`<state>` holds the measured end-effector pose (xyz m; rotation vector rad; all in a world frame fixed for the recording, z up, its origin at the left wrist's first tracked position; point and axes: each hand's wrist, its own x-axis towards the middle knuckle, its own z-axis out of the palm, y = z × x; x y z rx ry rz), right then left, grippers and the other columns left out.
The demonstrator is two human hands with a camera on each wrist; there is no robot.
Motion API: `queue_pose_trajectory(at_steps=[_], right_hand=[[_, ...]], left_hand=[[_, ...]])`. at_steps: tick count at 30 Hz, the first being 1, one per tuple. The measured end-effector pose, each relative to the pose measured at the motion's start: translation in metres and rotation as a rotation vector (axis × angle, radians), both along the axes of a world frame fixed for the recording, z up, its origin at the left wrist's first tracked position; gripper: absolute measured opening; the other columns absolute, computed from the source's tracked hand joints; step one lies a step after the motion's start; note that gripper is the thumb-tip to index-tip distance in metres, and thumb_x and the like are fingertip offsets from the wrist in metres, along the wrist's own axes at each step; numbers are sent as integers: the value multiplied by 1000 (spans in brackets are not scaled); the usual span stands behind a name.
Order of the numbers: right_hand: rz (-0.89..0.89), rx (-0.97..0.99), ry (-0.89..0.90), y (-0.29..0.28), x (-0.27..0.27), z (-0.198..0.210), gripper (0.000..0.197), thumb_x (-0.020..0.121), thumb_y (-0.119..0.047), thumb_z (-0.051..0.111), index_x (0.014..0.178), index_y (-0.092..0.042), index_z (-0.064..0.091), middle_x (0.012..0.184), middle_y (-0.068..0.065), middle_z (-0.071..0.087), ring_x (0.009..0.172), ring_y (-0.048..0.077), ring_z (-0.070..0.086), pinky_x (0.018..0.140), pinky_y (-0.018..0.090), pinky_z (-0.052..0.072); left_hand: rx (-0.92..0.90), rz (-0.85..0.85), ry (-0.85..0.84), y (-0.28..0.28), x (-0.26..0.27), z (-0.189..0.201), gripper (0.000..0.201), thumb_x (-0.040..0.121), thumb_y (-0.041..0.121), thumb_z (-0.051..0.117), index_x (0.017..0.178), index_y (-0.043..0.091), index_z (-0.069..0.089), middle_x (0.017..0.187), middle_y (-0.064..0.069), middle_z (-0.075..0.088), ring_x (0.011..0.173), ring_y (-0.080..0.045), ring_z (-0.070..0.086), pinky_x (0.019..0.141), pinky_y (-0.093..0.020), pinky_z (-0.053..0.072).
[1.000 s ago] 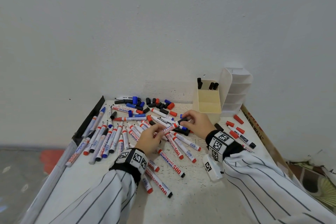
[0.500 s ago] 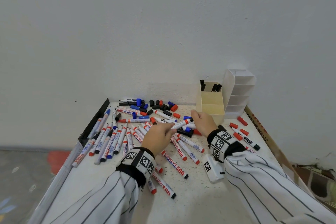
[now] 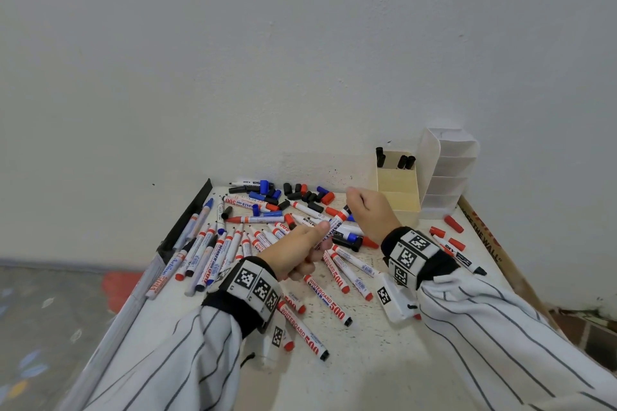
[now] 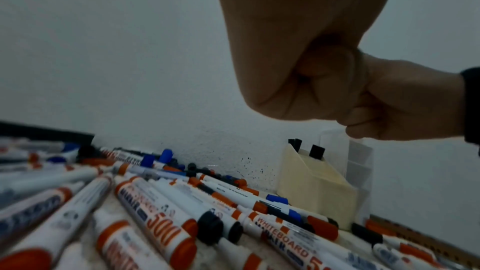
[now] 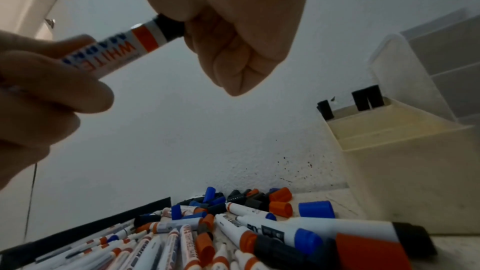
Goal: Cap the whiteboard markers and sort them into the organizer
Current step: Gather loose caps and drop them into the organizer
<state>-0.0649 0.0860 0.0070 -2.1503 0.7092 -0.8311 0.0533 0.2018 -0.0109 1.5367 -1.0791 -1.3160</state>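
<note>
between the hands, raised above the worktop: one marker, white barrel, orange band. left hand wrapped round the barrel; right hand clenched on the black cap at its tip. advice: keep cap and barrel in one line, press straight until seated, no twisting. organizer just beyond the right hand, black-capped markers standing in its back slot; likely the same slot.

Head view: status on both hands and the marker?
Left hand grips white whiteboard marker by its barrel, clear of table. Right hand holds black cap on its tip. Cream organizer nearby, path unobstructed.
</note>
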Motion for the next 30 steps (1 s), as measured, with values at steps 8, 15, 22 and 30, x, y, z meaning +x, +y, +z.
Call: queue_pose_trajectory(at_steps=[8,15,22,30], right_hand=[[70,-20,87,-3,8,-4,38,98,-22,38,64,-13,51,56,-1,37,54,10,34,51,15,29],[-116,-20,59,-31,-8,-5,21,93,-25,52,89,-7,59,75,5,58,63,12,48,57,17,39],[-366,-164,-106,-66,-37,22,24,91,-7,52,113,-1,58,100,9,63,85,18,57,81,27,47],[-481,-199,-68,-108,-49,36,28,92,-1,46,118,2,57,113,19,62,105,30,57,86,21,39]], left_hand=[[-5,76,-265,6,-4,0,46,98,47,24,91,17,58,67,6,48,56,-8,43,53,-19,34],[199,363,-574,-7,-7,-33,34,98,34,39,117,8,47,108,-8,60,90,-20,60,75,-30,49],[478,165,-889,-18,-16,-53,50,94,36,46,134,7,41,132,-9,49,116,-20,53,91,-24,45],[528,171,-841,-28,-9,-54,48,89,38,53,124,6,49,125,-9,55,112,-21,56,88,-25,47]])
